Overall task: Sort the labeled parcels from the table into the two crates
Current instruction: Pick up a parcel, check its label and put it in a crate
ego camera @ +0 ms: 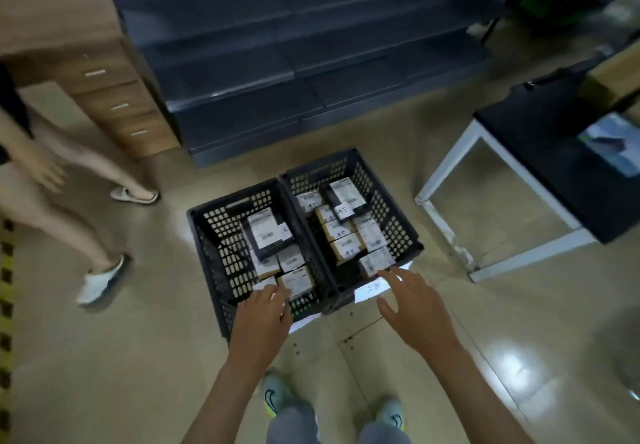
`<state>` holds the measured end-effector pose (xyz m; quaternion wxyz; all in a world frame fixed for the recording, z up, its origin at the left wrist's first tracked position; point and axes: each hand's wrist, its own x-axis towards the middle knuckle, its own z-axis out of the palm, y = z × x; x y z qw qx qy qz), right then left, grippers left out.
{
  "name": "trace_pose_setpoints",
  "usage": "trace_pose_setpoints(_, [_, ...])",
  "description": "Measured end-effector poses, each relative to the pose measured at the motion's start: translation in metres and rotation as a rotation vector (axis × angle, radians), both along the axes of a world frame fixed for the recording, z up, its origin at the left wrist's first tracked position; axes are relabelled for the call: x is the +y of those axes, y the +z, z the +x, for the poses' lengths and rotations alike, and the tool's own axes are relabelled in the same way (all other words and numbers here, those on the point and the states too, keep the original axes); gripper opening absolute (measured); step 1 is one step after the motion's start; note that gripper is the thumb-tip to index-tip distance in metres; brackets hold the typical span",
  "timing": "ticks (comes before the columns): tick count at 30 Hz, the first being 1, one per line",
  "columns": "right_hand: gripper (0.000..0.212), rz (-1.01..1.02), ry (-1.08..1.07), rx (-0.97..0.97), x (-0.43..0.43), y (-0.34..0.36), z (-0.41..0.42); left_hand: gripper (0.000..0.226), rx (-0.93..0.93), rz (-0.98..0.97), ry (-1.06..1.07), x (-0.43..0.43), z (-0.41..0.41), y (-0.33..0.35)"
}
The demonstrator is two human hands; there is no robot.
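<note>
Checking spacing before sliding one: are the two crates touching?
Touching. Head view shows left crate and right crate with inner walls pressed together, no gap.

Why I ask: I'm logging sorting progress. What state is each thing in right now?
Left crate: on the floor, partly filled with parcels.
Right crate: against the left crate, also partly filled.
Left hand: fingers curled over a small parcel in the left crate; grip unclear.
Right hand: open, fingers spread, by the right crate's near parcel.
Drawer unit: drawers closed.
</note>
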<state>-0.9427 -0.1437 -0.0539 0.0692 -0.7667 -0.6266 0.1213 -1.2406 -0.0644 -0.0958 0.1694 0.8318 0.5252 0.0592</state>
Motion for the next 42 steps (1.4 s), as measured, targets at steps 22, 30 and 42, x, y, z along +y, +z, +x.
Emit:
trace_pose_setpoints(22, [0.049, 0.201, -0.499, -0.062, -0.24, 0.043, 0.344, 0.04, 0.017, 0.158, -0.562, -0.132, 0.444, 0.085])
trace_pose_setpoints(30, [0.045, 0.194, -0.615, -0.076, -0.234, 0.047, 0.476, 0.036, -0.044, 0.171, -0.606, -0.116, 0.601, 0.091])
trace_pose_setpoints(42, [0.043, 0.149, -0.739, -0.116, -0.192, 0.056, 0.707, 0.035, -0.131, 0.119, -0.627, -0.054, 0.861, 0.094])
